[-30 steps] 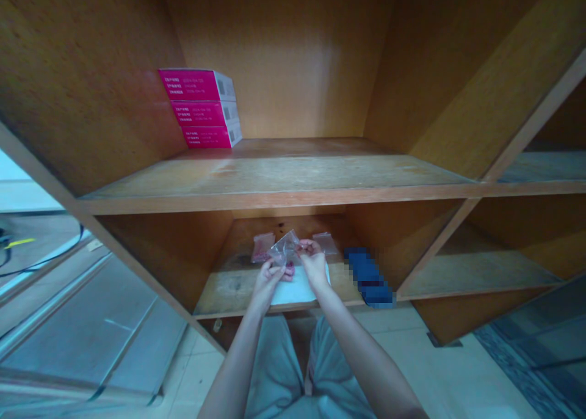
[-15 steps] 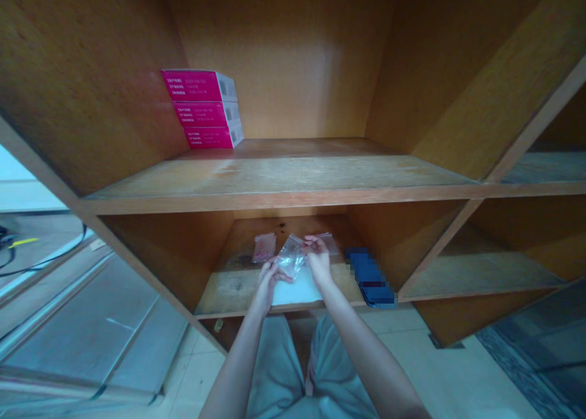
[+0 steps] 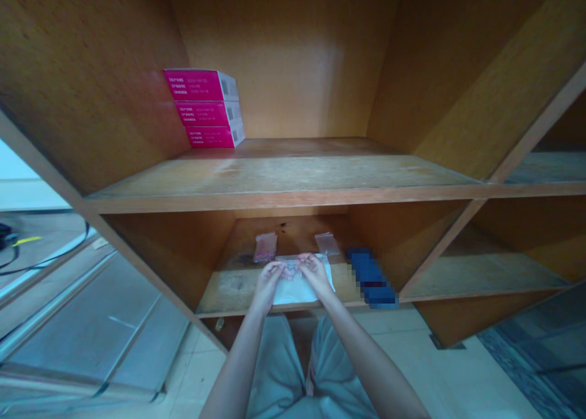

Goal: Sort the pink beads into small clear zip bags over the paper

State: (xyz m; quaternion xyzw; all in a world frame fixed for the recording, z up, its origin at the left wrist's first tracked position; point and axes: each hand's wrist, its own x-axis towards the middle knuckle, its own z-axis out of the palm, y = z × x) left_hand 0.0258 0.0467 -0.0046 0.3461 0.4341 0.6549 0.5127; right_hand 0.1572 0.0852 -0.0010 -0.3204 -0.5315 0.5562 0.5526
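My left hand (image 3: 269, 278) and my right hand (image 3: 315, 271) pinch opposite sides of a small clear zip bag (image 3: 290, 272); the fingers of both are closed on it. It is held over a white sheet or flat packet (image 3: 295, 294) lying at the front of the lower shelf. What the zip bag contains, if anything, is too faint to make out. Behind my left hand lies a clear bag with pinkish contents (image 3: 265, 247). Another clear zip bag (image 3: 327, 244) rests flat beyond my right hand.
On the upper shelf (image 3: 293, 171), pink-and-white boxes (image 3: 204, 109) are stacked at the left. A blurred-out dark blue object (image 3: 372, 278) lies at the lower shelf's right front. A glass-panelled frame (image 3: 82, 327) stands left of the cabinet.
The zip bag has turned from tilted to level and come lower over the white sheet. My right hand has moved slightly down and toward me, uncovering the zip bag behind it.
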